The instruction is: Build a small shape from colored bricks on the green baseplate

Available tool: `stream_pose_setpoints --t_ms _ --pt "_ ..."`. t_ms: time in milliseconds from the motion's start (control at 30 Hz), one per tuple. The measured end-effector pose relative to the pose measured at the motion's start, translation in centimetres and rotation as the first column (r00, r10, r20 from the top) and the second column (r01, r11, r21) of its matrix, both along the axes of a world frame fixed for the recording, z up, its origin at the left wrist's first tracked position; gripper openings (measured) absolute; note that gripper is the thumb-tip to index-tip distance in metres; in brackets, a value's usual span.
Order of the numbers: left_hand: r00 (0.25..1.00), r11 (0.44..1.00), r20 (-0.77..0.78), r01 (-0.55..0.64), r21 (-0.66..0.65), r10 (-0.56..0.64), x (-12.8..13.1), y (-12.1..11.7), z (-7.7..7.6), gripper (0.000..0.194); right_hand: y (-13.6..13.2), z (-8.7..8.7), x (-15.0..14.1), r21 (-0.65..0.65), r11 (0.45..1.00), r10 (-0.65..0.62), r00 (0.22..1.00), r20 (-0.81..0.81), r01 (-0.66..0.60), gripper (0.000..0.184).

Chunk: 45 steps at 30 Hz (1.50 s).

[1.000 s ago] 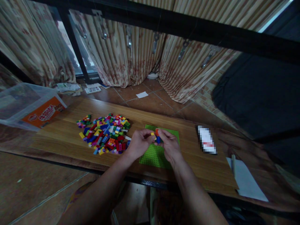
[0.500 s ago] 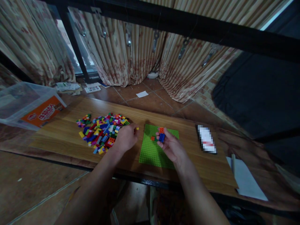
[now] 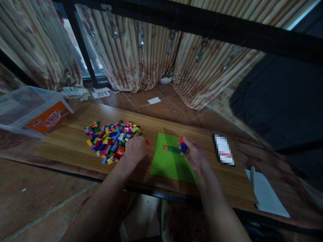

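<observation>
A bright green baseplate [image 3: 169, 164] lies on the wooden table [image 3: 75, 148]. A short row of bricks, orange then green [image 3: 171, 149], is stuck on its upper part. My right hand [image 3: 194, 156] is at the plate's right edge, fingers closed on a small stack of an orange and a blue brick [image 3: 182, 145]. My left hand [image 3: 135, 149] rests knuckles-up at the right edge of the heap of loose coloured bricks [image 3: 111, 141], fingers curled; what they hold is hidden. A small red brick [image 3: 147, 143] lies just beside its fingertips.
A clear plastic box with an orange label [image 3: 32, 112] stands at the table's left end. A phone-sized blurred object [image 3: 224, 154] lies right of the plate, a white sheet with a pen [image 3: 264, 193] further right. Curtains and tiled floor lie beyond.
My hands have parted from above the plate: the left went to the brick heap, the right moved to the plate's right edge with the orange-blue stack.
</observation>
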<state>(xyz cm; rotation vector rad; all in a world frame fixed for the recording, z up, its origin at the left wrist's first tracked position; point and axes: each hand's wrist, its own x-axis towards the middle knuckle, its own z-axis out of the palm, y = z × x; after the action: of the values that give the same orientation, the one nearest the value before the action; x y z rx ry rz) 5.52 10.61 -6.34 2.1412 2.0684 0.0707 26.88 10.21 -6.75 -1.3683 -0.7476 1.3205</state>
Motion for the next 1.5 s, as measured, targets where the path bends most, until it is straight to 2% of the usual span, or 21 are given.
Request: stream_pose_setpoints --t_ms 100,167,267,333,400,667,833,1067,1200,1333,1500 --pt "0.999 0.998 0.034 -0.012 0.062 0.01 0.0 0.2 -0.2 0.036 0.2 -0.3 1.3 0.041 0.999 -0.02 0.974 0.224 0.011 0.035" --pt "0.996 0.994 0.083 0.008 0.109 -0.017 0.2 0.3 -0.5 0.036 0.3 -0.6 2.4 0.042 0.999 0.01 0.908 0.42 -0.031 0.034" --pt "0.976 0.989 0.192 0.079 0.127 -0.103 0.9 0.4 -0.5 0.034 0.2 -1.0 4.3 0.034 0.994 0.051 0.704 0.708 -0.106 0.026" --pt "0.952 0.985 0.262 0.131 0.116 -0.158 1.7 0.2 -0.5 0.031 0.0 -1.2 5.3 0.005 0.989 0.08 0.553 0.829 -0.151 0.019" --pt "0.929 0.98 0.316 0.169 0.105 -0.194 2.3 0.1 -0.5 0.029 -0.2 -1.3 5.9 -0.048 0.981 0.13 0.456 0.881 -0.187 0.016" --pt "0.853 0.969 0.46 0.231 0.088 -0.245 3.6 -0.1 -1.8 0.029 -1.1 -1.2 4.8 -0.199 0.928 0.291 0.28 0.915 -0.315 0.019" --pt "0.848 0.966 0.463 0.243 0.09 -0.257 4.0 -0.2 -1.8 0.028 -1.3 -1.1 3.7 -0.243 0.905 0.342 0.258 0.904 -0.349 0.016" --pt "0.87 0.959 0.407 0.27 0.081 -0.279 4.2 -0.3 -1.8 0.024 -1.3 -1.6 2.3 -0.237 0.922 0.311 0.222 0.924 -0.307 0.016" --pt "0.871 0.96 0.406 0.267 0.084 -0.278 4.3 -0.4 -1.7 0.024 -0.9 -2.2 2.2 -0.228 0.932 0.29 0.204 0.935 -0.281 0.023" --pt "0.867 0.957 0.405 0.274 0.099 -0.291 4.5 -0.9 -1.5 0.023 -0.7 -2.1 3.3 -0.222 0.937 0.292 0.254 0.922 -0.27 0.032" --pt "0.84 0.936 0.427 0.351 0.039 -0.333 6.0 -2.4 -1.6 0.027 -0.7 -1.4 4.5 -0.312 0.907 0.393 0.307 0.867 -0.281 0.035"
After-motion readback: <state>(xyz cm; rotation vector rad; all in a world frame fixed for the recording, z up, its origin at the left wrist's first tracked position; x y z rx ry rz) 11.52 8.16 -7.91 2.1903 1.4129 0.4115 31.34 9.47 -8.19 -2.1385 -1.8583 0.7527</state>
